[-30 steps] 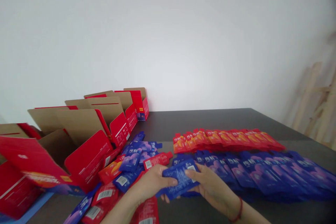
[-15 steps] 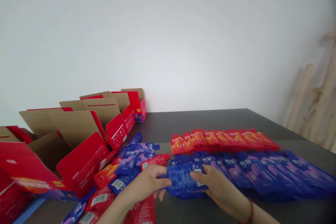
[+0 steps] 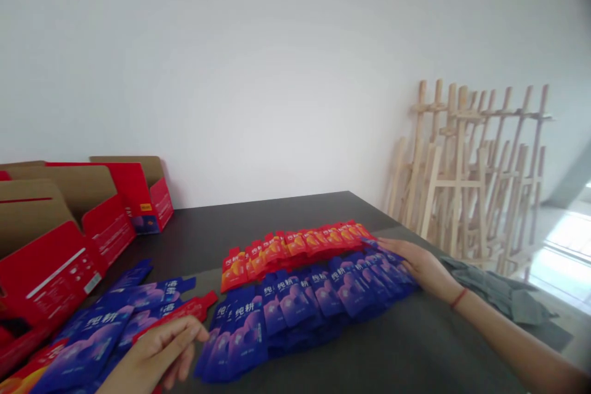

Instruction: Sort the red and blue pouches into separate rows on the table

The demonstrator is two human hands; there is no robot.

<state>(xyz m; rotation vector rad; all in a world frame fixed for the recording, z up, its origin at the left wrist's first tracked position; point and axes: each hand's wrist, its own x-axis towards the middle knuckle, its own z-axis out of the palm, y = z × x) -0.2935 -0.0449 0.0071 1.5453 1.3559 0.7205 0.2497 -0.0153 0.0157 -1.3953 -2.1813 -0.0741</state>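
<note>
My right hand point(image 3: 418, 261) reaches to the far right end of a row of blue pouches point(image 3: 289, 301). Its fingers rest over the end pouch point(image 3: 386, 253), which lies askew against the red pouches, while the thumb is at its near side. At lower left, my left hand point(image 3: 159, 351) hovers beside the row's left end with fingers loosely bent and apart, nothing visible in them. Behind the blue row is an overlapping row of red pouches point(image 3: 295, 246). Mixed blue and red pouches point(image 3: 96, 332) lie heaped beyond my left hand.
Several open red cartons point(image 3: 113, 215) with brown insides stand along the left. The dark table point(image 3: 258, 212) borders a pale wall. Wooden easels point(image 3: 462, 178) lean past its right edge, near a grey-green cloth or sheet point(image 3: 494, 292).
The view has turned right. Both hands have parted from the blue pouches they held together; my right hand has gone to the row's right end, my left hand now appears without a pouch.
</note>
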